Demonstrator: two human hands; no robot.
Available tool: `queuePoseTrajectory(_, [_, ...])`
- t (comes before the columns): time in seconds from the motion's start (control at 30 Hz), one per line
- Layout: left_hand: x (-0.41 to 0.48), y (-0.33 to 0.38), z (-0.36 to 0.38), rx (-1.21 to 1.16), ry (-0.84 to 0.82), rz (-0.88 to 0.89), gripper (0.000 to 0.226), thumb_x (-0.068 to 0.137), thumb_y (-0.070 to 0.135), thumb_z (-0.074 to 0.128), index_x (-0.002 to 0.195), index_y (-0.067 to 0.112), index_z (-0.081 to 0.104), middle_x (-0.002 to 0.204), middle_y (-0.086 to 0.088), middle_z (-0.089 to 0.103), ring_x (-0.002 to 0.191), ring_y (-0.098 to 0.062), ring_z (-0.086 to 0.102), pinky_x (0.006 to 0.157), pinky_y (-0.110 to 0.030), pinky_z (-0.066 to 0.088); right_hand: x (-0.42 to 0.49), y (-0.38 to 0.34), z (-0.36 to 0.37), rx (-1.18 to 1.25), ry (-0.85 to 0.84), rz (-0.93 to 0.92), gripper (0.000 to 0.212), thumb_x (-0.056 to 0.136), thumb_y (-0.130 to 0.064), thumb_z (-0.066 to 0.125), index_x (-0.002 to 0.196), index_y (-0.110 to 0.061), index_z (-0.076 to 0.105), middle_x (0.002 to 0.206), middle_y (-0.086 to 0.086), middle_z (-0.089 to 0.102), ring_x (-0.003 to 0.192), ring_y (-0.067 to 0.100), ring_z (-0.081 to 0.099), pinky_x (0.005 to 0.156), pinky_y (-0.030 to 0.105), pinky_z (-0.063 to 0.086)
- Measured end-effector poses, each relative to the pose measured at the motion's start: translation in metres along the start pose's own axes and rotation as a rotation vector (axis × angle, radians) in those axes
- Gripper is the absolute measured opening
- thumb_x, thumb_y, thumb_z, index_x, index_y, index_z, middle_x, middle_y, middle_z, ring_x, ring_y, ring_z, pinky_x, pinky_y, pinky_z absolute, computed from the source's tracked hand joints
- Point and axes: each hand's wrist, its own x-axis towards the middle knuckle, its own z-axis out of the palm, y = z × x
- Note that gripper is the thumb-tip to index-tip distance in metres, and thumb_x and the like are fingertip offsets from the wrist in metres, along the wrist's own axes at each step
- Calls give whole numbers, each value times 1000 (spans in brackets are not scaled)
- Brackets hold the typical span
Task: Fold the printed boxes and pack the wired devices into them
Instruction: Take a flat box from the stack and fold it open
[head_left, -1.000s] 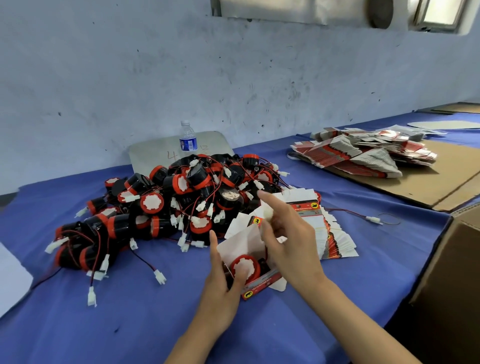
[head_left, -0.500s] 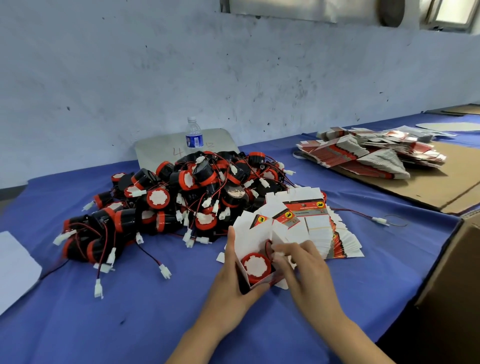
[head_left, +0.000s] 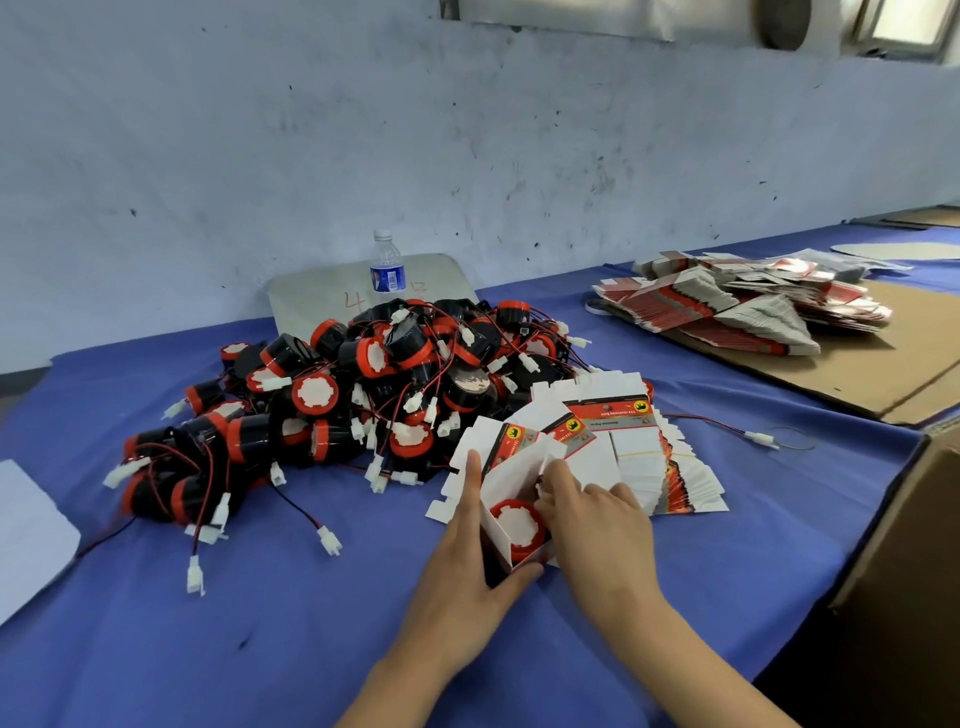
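Observation:
A half-folded printed box (head_left: 506, 480), white inside with red print, stands on the blue cloth with one black-and-red round device (head_left: 517, 525) sitting in its open top. My left hand (head_left: 467, 587) grips the box from the left, thumb up along its wall. My right hand (head_left: 592, 525) rests on the box's right side, fingertips at the rim by the device. Behind lies a big pile of black-and-red wired devices (head_left: 363, 384) with white plugs. A fanned stack of flat printed boxes (head_left: 649, 457) lies just right of the hands.
A water bottle (head_left: 387, 270) stands at the wall behind the pile, in front of a grey board. More flat boxes (head_left: 737, 306) lie on brown cardboard (head_left: 883, 374) at the back right. A brown carton (head_left: 914, 545) stands at the right edge. White paper (head_left: 26, 530) lies at the left.
My right hand came down from above the flat stack onto the box's right side. The device sits deeper in the box, and the box walls have come up around it.

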Motion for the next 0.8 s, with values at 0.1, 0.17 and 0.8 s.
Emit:
queuePoseTrajectory(0.1, [0,0,2,0,15,-6,113,76,52,74,135,65,-22,151,19,36,124,-7,53,98,-38,51,-3,3,7,29,30,-53,39,44,-15,96,63,-13,61,50,1,59,40,21,52,45,25,40])
queuePoseTrajectory(0.17, [-1,0,2,-26,23,-4,112,75,58,72,136,64,-21,150,20,37,124,-5,52,97,-33,51,-5,6,11,72,40,-15,27,54,-12,93,64,-12,68,68,5,63,53,24,56,48,28,43])
queuePoseTrajectory(0.8, [-2,4,6,149,139,197,52,92,35,44,142,37,30,159,10,4,130,28,9,90,9,24,-18,12,27,584,-180,322,26,99,-29,48,125,-28,43,92,-5,65,85,22,64,68,36,48])
